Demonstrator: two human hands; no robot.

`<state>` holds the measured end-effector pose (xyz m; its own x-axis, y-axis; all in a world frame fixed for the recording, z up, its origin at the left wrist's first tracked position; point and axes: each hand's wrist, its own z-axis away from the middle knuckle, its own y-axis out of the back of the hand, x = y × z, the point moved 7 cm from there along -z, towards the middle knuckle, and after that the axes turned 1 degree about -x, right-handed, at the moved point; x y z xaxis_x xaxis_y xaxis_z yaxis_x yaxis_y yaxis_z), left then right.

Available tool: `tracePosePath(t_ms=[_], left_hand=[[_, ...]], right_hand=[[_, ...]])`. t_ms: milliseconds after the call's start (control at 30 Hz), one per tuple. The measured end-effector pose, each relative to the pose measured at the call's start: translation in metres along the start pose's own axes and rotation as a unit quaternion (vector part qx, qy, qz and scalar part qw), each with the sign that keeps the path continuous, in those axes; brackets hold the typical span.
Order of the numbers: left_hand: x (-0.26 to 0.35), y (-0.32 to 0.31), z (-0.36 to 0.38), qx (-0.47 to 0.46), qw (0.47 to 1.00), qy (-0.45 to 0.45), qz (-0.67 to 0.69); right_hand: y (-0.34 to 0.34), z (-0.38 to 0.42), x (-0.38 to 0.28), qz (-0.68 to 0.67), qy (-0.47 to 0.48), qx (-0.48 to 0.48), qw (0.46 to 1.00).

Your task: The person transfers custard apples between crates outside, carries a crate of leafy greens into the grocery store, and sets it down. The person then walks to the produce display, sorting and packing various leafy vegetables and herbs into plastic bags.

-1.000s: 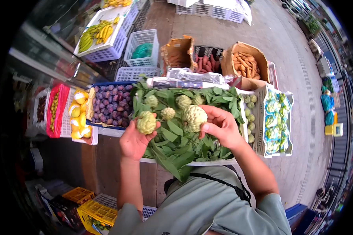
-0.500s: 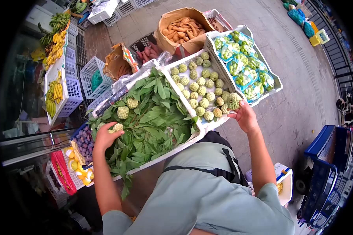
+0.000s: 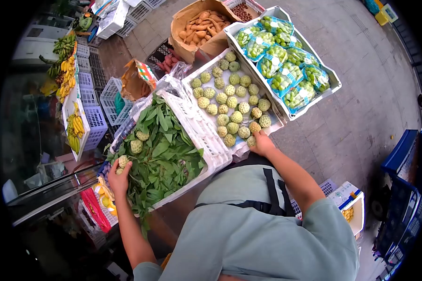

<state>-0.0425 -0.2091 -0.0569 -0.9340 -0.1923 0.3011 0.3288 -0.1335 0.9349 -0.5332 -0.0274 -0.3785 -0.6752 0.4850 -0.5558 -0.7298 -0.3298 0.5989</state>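
My left hand (image 3: 119,178) is closed around a pale green sugar apple (image 3: 123,161) at the left edge of a white crate (image 3: 216,151) heaped with leafy green branches (image 3: 166,152). Two more sugar apples lie on the leaves just beyond it, one of them a knobbly sugar apple (image 3: 136,146). My right hand (image 3: 264,144) is at the near edge of a shallow white tray (image 3: 277,125) with rows of sugar apples. Its fingers close on a small sugar apple (image 3: 251,141) at the tray's near corner, partly covered by the fingertips.
Bagged green fruit (image 3: 286,77) fills a white box beyond the tray. A cardboard box (image 3: 177,28) of brown tubers stands behind. Bananas (image 3: 74,126) sit on crates at left, beside a glass front. A blue vehicle (image 3: 403,154) stands at right.
My right hand has moved left and down along the tray, away from the large sugar apple it was touching. My left hand has lifted a sugar apple at the leaves' left side. The view has shifted.
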Motion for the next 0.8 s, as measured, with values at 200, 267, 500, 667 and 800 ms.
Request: tracePosePath(t_ms=[200,267,500,667,800], left_hand=[[0.009,0.041,0.055,0.195,0.966,0.003,0.170],[0.017,0.045,0.076,0.223,0.956,-0.006,0.191],[0.022,0.049,0.120,0.225,0.868,0.046,0.441],[0.016,0.054,0.127,0.286,0.843,0.086,0.448],[0.008,0.065,0.123,0.304,0.789,0.089,0.527]], right_hand=[[-0.020,-0.022,0.002,0.045,0.072,-0.041,0.996],[-0.018,-0.024,0.002,0.077,0.095,-0.038,0.992],[-0.026,-0.010,-0.017,0.171,0.359,-0.005,0.918],[-0.041,-0.006,-0.049,0.225,0.444,-0.014,0.867],[-0.038,-0.013,-0.056,0.288,0.382,0.039,0.878]])
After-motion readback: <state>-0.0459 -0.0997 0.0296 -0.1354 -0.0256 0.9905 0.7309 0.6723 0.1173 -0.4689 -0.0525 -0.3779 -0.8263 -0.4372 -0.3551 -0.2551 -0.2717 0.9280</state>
